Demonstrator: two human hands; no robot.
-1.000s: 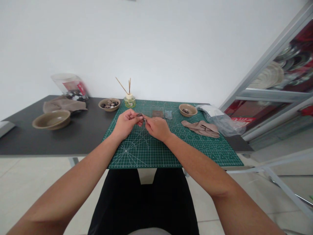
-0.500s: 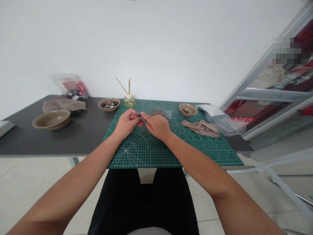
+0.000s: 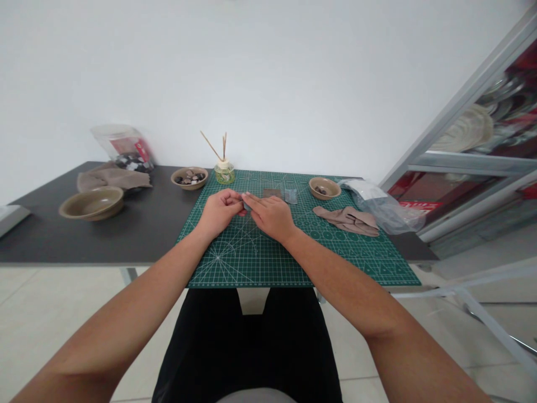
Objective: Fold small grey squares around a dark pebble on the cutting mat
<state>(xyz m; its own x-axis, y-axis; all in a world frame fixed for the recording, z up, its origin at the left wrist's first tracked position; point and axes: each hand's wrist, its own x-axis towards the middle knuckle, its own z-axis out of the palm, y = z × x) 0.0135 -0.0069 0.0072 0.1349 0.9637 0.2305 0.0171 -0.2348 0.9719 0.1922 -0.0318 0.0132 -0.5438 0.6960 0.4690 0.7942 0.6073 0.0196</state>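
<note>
Above the green cutting mat point(image 3: 251, 263), my two hands meet at the fingertips. My left hand point(image 3: 220, 212) is closed in a pinch on a small dark pebble, mostly hidden by the fingers. My right hand point(image 3: 272, 215) presses a small grey piece of sandpaper point(image 3: 246, 206) against it, index finger stretched along the top. Just beyond the right hand, a brown square sheet point(image 3: 272, 192) and a grey-blue square point(image 3: 291, 196) lie flat on the mat.
Left of the mat stand a bowl of pebbles point(image 3: 189, 186), a larger bowl point(image 3: 90, 211), a cloth point(image 3: 113, 178) and a clear container point(image 3: 121, 146). A reed diffuser point(image 3: 225, 172) is at the back. On the right are a bowl with few pebbles point(image 3: 324, 189), a crumpled cloth point(image 3: 348, 219) and a plastic bag point(image 3: 386, 212).
The view has shifted slightly. My hands stay together in nearly the same place, with the right fingers moved a little over the pebble.
</note>
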